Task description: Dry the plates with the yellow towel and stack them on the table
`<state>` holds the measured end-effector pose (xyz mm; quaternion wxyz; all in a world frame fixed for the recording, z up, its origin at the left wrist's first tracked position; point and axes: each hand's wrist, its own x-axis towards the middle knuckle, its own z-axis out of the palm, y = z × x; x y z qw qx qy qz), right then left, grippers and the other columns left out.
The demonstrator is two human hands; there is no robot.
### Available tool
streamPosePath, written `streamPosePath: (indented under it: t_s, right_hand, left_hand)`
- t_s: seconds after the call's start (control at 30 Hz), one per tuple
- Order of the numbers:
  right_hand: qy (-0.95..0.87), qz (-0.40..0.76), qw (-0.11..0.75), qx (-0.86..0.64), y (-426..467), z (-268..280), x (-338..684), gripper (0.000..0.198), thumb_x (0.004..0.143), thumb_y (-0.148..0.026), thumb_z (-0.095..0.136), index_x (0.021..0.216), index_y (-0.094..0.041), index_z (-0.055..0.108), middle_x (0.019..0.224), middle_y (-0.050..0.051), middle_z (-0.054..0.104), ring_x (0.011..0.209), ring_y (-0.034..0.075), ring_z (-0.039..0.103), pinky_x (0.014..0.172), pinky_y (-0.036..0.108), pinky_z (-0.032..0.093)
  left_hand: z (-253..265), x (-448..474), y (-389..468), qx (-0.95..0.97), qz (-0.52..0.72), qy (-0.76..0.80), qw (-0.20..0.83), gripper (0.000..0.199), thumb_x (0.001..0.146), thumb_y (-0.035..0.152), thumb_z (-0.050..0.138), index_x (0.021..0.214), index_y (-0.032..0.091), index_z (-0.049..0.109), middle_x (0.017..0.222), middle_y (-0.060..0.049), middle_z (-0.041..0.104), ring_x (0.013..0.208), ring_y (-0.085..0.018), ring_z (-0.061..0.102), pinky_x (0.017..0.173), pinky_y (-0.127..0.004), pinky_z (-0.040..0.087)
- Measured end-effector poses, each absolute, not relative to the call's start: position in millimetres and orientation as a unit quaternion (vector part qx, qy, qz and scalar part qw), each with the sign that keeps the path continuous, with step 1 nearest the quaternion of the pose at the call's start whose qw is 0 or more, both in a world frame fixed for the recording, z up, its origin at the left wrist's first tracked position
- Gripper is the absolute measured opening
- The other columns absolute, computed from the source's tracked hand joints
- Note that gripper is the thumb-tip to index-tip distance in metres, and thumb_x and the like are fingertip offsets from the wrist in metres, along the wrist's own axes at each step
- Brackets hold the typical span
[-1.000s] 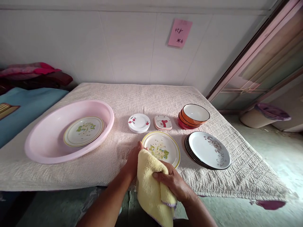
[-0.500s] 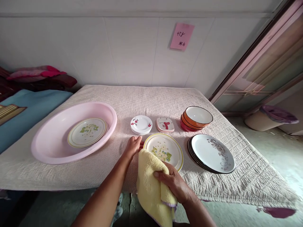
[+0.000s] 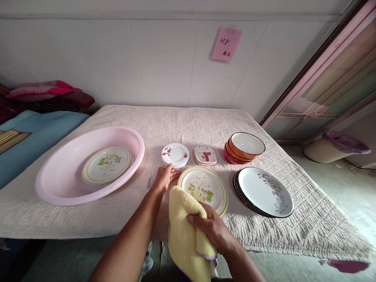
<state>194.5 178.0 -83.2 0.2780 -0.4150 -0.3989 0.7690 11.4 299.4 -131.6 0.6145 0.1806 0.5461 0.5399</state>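
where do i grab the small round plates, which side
Probably by the rims, from the left with the left hand: the plates lie flat in a stack, rims exposed, and the basin stands apart on that side, while square dishes sit close on the right.

The fluffy yellow towel (image 3: 183,231), edged in purple, hung in loose folds, partly doubled over. At its one o'clock the large plate (image 3: 204,188), off-white with a yellow rim and green-leaved flowers, lay face up on the desk (image 3: 164,121), rim hidden around seven o'clock. At its eleven o'clock stood stacked small red-flowered plates (image 3: 175,153).
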Motion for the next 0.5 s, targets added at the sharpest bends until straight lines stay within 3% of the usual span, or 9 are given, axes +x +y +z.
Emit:
streamPosePath:
  t_s: [0.5]
  right_hand:
    - [-0.392,0.775,0.285,-0.405,177.1,-79.7,193.9,0.038,0.066,-0.043,0.073,0.086,-0.016,0.057,0.074,0.000,0.058,0.064,0.013,0.050,0.057,0.024,0.037]
  left_hand:
    - [-135.5,11.6,308.8,0.164,0.552,0.546,0.608,0.025,0.091,0.024,0.051,0.100,0.002,0.058,0.076,-0.019,0.072,0.075,-0.024,0.073,0.080,-0.037,0.058]
